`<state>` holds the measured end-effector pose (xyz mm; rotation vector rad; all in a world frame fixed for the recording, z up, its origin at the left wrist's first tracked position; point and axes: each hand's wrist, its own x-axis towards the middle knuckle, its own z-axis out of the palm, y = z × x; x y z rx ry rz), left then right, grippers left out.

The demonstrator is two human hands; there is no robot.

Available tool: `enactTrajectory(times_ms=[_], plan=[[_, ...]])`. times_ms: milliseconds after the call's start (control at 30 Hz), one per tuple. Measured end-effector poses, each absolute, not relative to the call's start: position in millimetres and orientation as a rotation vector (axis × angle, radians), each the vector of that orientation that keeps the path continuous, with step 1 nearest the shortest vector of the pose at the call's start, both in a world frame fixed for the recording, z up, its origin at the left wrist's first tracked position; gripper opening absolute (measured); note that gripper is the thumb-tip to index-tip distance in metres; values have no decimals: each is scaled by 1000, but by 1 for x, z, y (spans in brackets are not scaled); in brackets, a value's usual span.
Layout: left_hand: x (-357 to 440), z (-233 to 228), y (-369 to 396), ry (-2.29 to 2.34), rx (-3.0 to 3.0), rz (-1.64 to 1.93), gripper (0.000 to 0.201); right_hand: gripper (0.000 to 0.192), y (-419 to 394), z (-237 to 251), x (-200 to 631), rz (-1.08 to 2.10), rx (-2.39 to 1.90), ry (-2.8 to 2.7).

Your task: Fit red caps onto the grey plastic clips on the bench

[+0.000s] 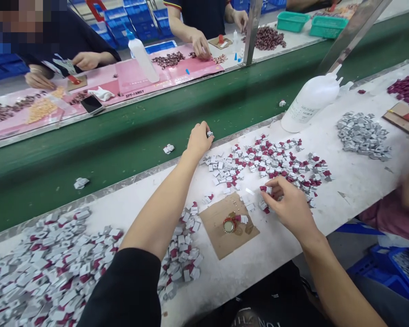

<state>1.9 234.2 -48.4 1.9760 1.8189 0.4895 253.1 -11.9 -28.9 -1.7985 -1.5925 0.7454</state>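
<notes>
Stretched out to the edge of the green belt, my left hand (pixel 199 140) is closed on a small grey plastic piece (pixel 209 134). My right hand (pixel 286 200) pinches a small grey-and-maroon piece (pixel 266 189) between thumb and fingertips, just in front of a spread pile of similar pieces (pixel 269 156). Between my arms lies a brown cardboard square (pixel 221 245). On it is a bottle cap (pixel 229 225) with something pale inside, and a maroon-and-grey piece (pixel 242 219) rests beside the cap.
The green belt (pixel 129 150) carries a few loose pieces (pixel 81 183). A white squeeze bottle (pixel 306 104) stands tilted near its edge. A large heap of pieces (pixel 54 268) is at left, a grey pile (pixel 363 135) at right. Co-workers' hands (pixel 201 45) work across the belt.
</notes>
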Motion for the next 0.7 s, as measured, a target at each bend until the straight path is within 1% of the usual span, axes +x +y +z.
enactTrajectory(times_ms=[133, 233, 333, 400, 467, 533, 633, 700], plan=[[-2, -47, 225, 1807, 1941, 559, 26, 14, -19, -36, 252, 687, -1777, -1648], [-10, -43, 211, 1771, 1902, 596, 29, 13, -19, -43, 258, 527, -1856, -1675], [-19, -37, 192, 1736, 1860, 629, 33, 21, -13, -47, 262, 386, -1973, -1685], [-23, -32, 176, 1725, 1840, 646, 29, 29, -7, -45, 259, 369, -1983, -1682], [-22, -26, 156, 1667, 1826, 696, 23, 30, -1, -40, 248, 441, -1875, -1653], [-15, -21, 130, 1532, 1795, 781, 18, 33, 4, -33, 232, 655, -1686, -1559], [1, -15, 86, 1285, 1684, 877, 21, 41, 10, -27, 206, 1044, -1375, -1331], [11, -14, 59, 1185, 1608, 885, 23, 35, 11, -26, 195, 1150, -1248, -1233]])
